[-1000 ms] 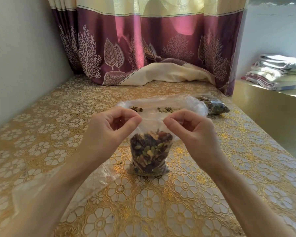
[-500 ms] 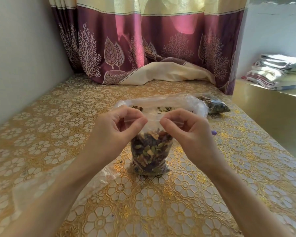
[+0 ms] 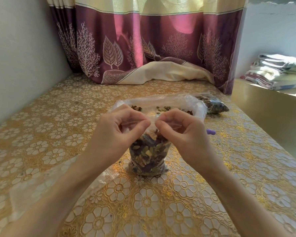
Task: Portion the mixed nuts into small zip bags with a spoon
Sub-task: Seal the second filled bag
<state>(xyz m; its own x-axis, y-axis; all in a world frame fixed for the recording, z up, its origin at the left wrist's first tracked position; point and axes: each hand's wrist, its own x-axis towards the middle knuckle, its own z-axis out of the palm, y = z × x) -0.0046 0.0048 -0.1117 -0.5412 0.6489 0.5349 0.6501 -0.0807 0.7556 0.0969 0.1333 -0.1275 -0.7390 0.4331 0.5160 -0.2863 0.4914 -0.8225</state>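
Note:
A small zip bag [image 3: 148,155] filled with mixed nuts stands upright on the gold floral tablecloth [image 3: 161,211]. My left hand [image 3: 120,134] and my right hand [image 3: 181,132] each pinch the bag's top strip between thumb and forefinger, their fingertips almost meeting at the middle. Behind them lies a large clear bag [image 3: 186,103] with a few nuts left inside. A purple spoon handle tip [image 3: 211,132] pokes out from behind my right hand; the rest of the spoon is hidden.
A second filled nut bag [image 3: 214,105] lies at the back right. Empty clear bags [image 3: 55,189] lie under my left forearm. A maroon curtain [image 3: 143,48] hangs at the back, a wall on the left, and folded cloths [image 3: 278,71] on a ledge at right.
Both hands have slid inward along the bag's top strip, from its outer ends towards the middle. The purple spoon tip has come into sight beside my right hand.

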